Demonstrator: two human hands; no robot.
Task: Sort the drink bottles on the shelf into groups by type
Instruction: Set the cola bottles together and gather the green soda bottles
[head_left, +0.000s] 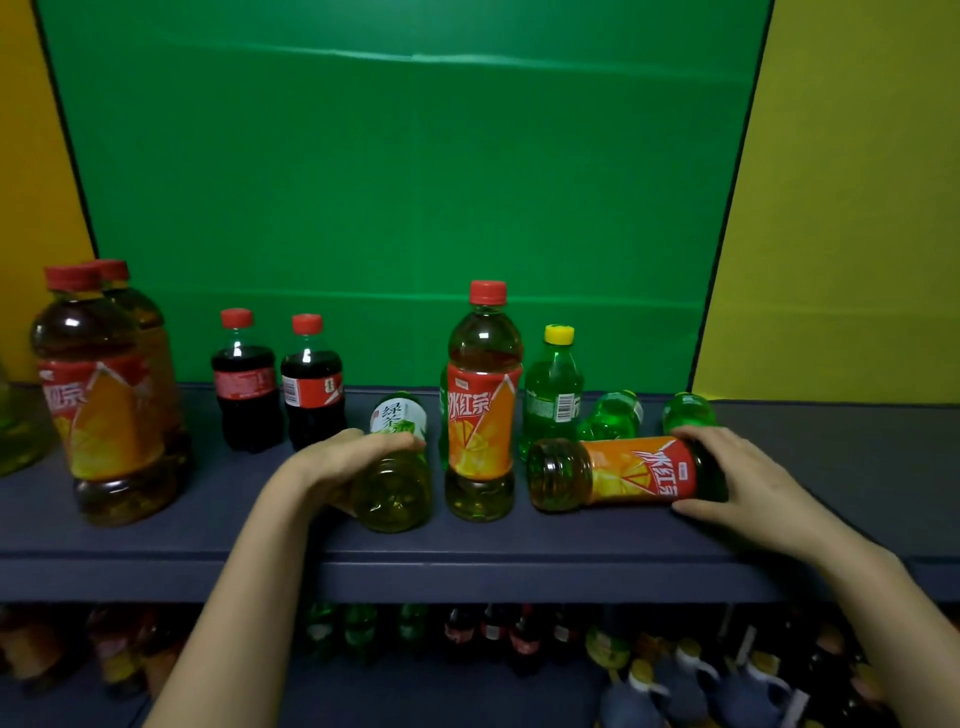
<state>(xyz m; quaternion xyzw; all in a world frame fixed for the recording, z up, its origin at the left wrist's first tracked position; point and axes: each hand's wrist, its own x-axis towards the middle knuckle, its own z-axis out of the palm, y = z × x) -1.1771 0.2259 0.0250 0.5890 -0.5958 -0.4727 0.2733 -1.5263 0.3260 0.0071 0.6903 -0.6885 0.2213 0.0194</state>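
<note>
On the dark blue shelf (156, 540) my left hand (343, 457) grips a green tea bottle (397, 467) lying on its side, base toward me. My right hand (748, 478) grips the neck end of an iced red tea bottle (618, 473) lying across the shelf. Between them an iced red tea bottle (483, 410) stands upright. Behind it stands a green soda bottle with a yellow cap (553, 395); two more green soda bottles (615, 415) (688, 413) lie at the back. Two cola bottles (244, 379) (311, 384) stand left of centre. Two large iced red tea bottles (104, 400) stand far left.
A green backdrop (405, 182) closes the back of the shelf, with yellow panels on both sides. A pale green bottle (15, 431) shows at the left edge. Below the shelf's front edge, a lower shelf holds several more bottles (493, 639).
</note>
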